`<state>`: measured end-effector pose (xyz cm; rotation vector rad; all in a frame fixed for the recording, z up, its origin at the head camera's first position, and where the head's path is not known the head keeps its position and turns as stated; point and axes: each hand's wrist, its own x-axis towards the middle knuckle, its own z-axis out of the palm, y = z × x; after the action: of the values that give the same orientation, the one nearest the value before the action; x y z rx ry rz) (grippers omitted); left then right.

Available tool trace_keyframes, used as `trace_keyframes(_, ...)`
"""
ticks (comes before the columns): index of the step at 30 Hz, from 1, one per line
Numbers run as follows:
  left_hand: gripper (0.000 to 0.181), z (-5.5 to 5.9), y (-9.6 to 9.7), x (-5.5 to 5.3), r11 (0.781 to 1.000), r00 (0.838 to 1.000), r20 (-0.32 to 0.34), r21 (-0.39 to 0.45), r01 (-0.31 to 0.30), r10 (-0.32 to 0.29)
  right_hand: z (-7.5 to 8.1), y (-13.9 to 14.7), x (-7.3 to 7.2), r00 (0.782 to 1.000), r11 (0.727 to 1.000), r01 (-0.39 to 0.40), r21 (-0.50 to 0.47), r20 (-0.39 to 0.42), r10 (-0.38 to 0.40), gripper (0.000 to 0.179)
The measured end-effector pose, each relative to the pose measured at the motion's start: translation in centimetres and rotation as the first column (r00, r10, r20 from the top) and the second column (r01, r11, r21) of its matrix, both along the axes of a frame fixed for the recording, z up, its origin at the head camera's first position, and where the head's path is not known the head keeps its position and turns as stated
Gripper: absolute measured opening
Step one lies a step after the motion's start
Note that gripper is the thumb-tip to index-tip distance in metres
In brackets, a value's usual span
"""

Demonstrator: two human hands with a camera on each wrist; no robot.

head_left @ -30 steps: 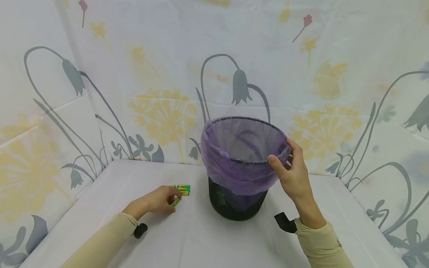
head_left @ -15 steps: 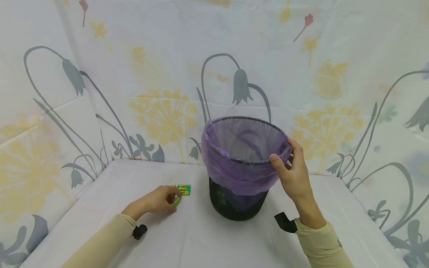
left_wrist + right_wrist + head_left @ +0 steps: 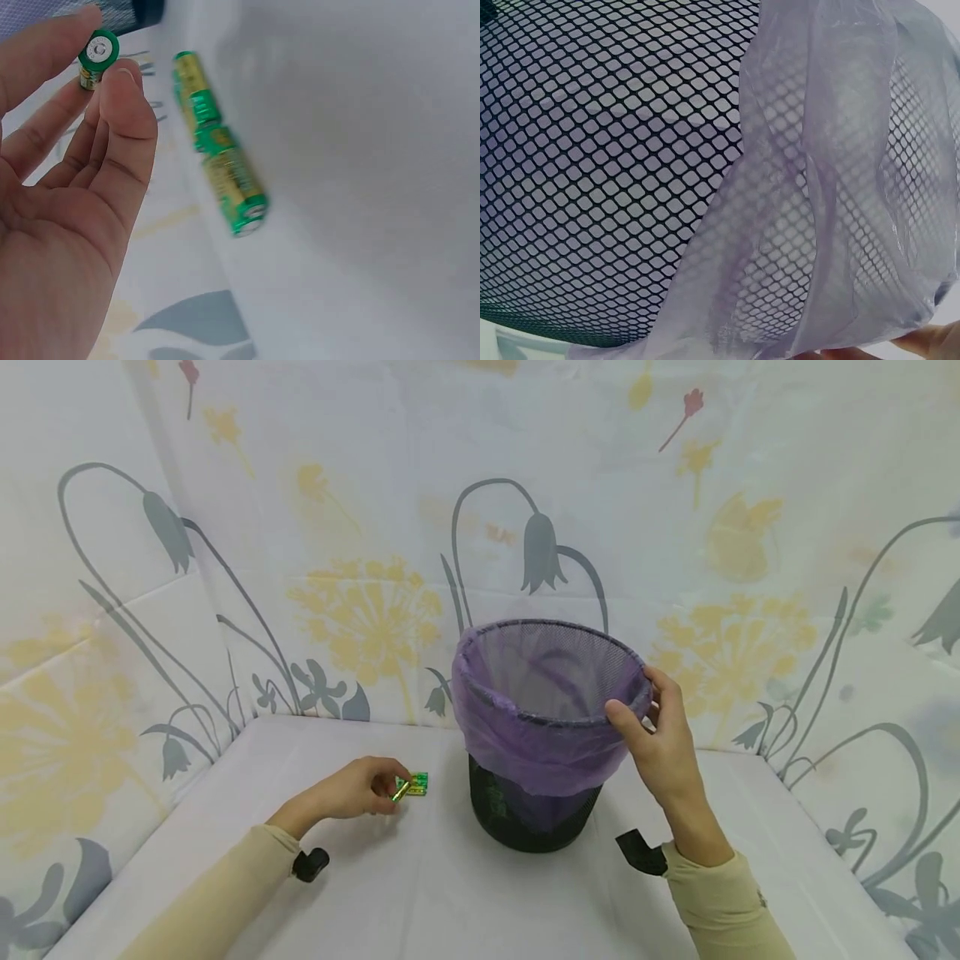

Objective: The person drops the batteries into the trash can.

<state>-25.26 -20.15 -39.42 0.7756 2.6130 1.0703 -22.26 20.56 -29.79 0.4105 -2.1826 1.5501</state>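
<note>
My left hand pinches a small green and gold battery between thumb and fingers, lifted above the white tabletop. Just beyond it, several more batteries of the same look lie together on the cloth; the left wrist view shows these batteries slightly blurred. To the right stands a black mesh wastebasket lined with a purple plastic bag folded over its rim. My right hand grips the right side of that rim, thumb on the near side. In the right wrist view only a few fingertips show.
A white cloth covers the table. Behind and at both sides hangs a white curtain with printed flowers. Black wrist camera mounts stick out beside both sleeves.
The left hand has risen slightly from the table, lifting the pinched battery beside the others. My right hand keeps its grip on the wastebasket's rim.
</note>
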Motion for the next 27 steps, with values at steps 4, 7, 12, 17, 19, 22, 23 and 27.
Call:
trace_keyframes(4, 0.039, 2.0, 0.0, -0.2, 1.0, 1.0, -0.014, 0.013, 0.004, -0.004, 0.1, 0.1, 0.1, 1.0, 1.0, -0.007, 0.005, 0.002, 0.007, 0.068)
trace_keyframes(7, 0.04, 3.8, 0.0, -0.3, 1.0, 0.999, -0.047, 0.011, 0.008, -0.008, 0.1, 0.0, 0.1, 1.0, 1.0, -0.006, 0.004, 0.009, 0.006, 0.068)
trace_keyframes(12, 0.04, 6.9, 0.0, -0.5, 1.0, 0.998, -0.064, 0.004, -0.01, 0.01, 0.0, -0.1, 0.1, 1.0, 1.0, -0.002, 0.003, 0.009, 0.002, 0.067)
trace_keyframes(17, 0.042, 10.0, 0.2, -0.6, 1.0, 0.999, -0.05, 0.026, 0.003, -0.002, -0.1, -0.1, 0.0, 1.0, 1.0, 0.004, 0.006, 0.007, -0.004, 0.067)
trace_keyframes(19, 0.043, 11.2, 0.3, -0.6, 0.999, 0.998, -0.062, 0.033, 0.011, -0.009, -0.2, -0.1, -0.1, 1.0, 1.0, 0.004, 0.006, 0.004, -0.004, 0.067)
trace_keyframes(22, 0.043, 13.2, 0.8, -0.8, 0.999, 0.994, -0.105, 0.034, 0.021, -0.017, -0.2, -0.1, -0.1, 1.0, 1.0, 0.001, 0.002, -0.001, -0.001, 0.066)
trace_keyframes(23, 0.043, 13.9, 1.1, -0.9, 0.999, 0.993, -0.113, 0.042, 0.024, -0.019, -0.2, -0.1, -0.1, 1.0, 1.0, 0.002, 0.0, -0.002, -0.002, 0.066)
trace_keyframes(27, 0.044, 16.7, 2.6, -1.3, 0.996, 0.989, -0.145, 0.072, 0.051, -0.04, -0.2, -0.2, 0.0, 1.0, 1.0, 0.004, -0.004, -0.004, -0.004, 0.066)
